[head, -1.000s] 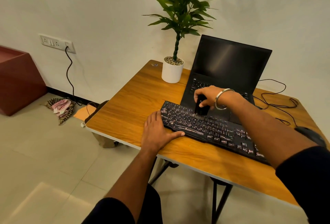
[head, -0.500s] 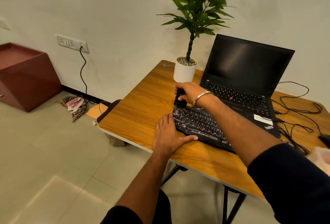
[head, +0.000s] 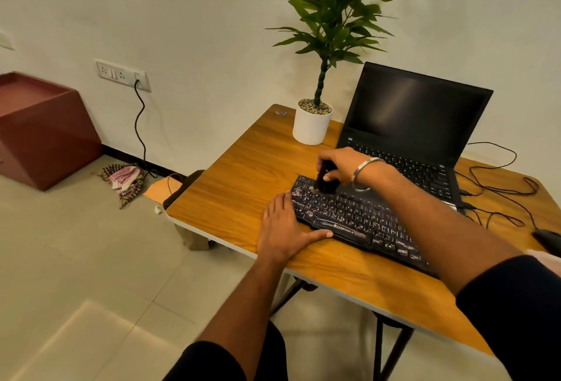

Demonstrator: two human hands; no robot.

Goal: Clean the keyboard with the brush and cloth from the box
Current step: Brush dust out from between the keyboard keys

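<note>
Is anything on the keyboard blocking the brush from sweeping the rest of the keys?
Nothing visible does. The right hand holds the brush on the keyboard at its far left corner; the left hand rests at the keyboard's left edge, off the keys.

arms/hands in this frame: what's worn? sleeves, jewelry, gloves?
Both forearms are bare, with dark navy sleeves pushed up near the elbows. The right hand has a silver metal bangle at the wrist. The left hand wears nothing visible. No gloves.

Brush (head: 325, 181) now back on keyboard's (head: 358, 213) top-left keys.
</note>
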